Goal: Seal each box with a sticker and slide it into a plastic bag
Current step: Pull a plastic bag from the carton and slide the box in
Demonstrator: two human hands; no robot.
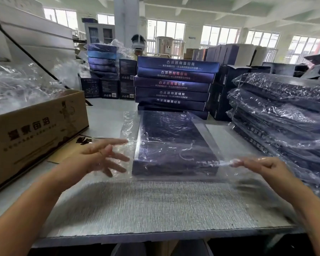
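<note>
At my nine o'clock a brown cardboard carton (35, 130) sits on the grey table (155, 206), heaped with loose clear bags (17, 85). A few small dark scraps (83, 140) lie on the table just beside its near corner.

My left hand (100, 156), at about ten o'clock from the table's near edge, is wide open. The fingers are straight and spread and grip nothing. The tip of my forefinger touches the left margin of the plastic bag (129, 126), and the other fingers hang over the film.

At twelve o'clock the dark blue box (174, 145) lies flat on the table inside that bag, long side running away from me. Loose film runs past its near end towards me at six o'clock, but it is too blurred to tell how it lies. Behind the box, still at twelve, stands a stack of unbagged boxes (174, 84) with white lettering on their sides.

At two o'clock my right hand (257, 165) has its fingers curled and pinches the bag's film just off the box's near right corner.

Further right, at three o'clock, a pile of bagged boxes (284, 111) leans in crinkled plastic.
</note>
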